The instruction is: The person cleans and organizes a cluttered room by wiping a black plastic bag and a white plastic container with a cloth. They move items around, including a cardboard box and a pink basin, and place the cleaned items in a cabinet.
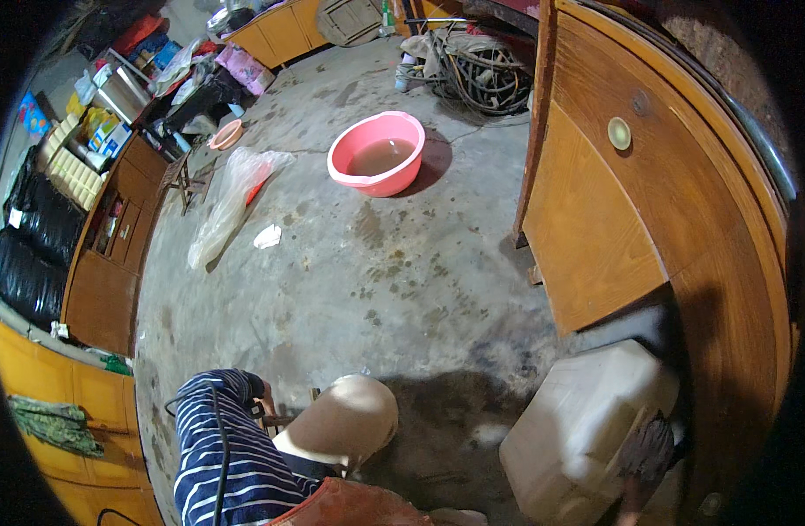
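Note:
My left hand [267, 398], below a navy sleeve with white stripes [231, 454], is mostly hidden. It is beside a small piece of wooden furniture [271, 424] and a rounded beige thing [343, 417] that I cannot name for sure. A large whitish plastic container [573, 421] lies tilted on the floor at the lower right. My right hand [644, 450] appears as a dark, blurred shape against its right side. Whether it is gloved, covered by a cloth or in shade, I cannot tell. A reddish-brown apron [350, 506] covers my front.
A pink basin [409, 167] of murky water stands on the concrete floor [323, 289]. Left of it lie a clear plastic bag [221, 210] and white paper [268, 237]. Wooden cabinets [593, 263] rise at right. Coiled cables [481, 75] lie behind; a folding stool [182, 177] stands left.

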`<action>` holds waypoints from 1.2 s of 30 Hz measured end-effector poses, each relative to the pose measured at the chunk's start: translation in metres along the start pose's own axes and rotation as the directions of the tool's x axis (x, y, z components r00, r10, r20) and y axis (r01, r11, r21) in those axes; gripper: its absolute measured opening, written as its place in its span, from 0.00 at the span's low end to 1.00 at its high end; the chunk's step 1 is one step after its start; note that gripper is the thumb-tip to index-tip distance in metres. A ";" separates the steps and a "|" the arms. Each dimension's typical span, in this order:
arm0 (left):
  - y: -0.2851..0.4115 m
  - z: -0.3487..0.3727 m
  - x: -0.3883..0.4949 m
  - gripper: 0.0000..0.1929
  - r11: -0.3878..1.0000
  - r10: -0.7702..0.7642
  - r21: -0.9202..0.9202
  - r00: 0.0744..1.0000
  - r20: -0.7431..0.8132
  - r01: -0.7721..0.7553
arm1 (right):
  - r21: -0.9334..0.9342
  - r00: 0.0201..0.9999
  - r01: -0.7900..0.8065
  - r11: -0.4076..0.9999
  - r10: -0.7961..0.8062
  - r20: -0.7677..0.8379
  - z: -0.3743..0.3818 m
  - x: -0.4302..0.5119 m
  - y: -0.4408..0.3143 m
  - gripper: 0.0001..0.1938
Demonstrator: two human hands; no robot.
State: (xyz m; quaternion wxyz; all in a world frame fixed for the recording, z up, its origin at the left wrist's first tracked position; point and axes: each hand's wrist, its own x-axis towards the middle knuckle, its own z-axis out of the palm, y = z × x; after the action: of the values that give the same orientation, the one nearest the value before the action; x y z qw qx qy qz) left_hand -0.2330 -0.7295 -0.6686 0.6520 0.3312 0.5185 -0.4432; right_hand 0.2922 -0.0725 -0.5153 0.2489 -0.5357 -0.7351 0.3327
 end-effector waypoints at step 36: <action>0.254 -0.193 -0.286 0.23 0.228 0.675 0.425 -0.173 -0.718 -0.876 | 0.148 0.676 -0.293 0.945 0.314 -0.667 0.023 -0.180 -0.050 0.46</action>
State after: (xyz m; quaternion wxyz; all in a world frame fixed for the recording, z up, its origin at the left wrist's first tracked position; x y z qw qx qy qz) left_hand -0.0926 -0.3918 -0.4454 0.4817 0.6599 0.4747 0.3272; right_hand 0.2985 -0.2595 -0.4941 0.4502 -0.7306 -0.4878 0.1598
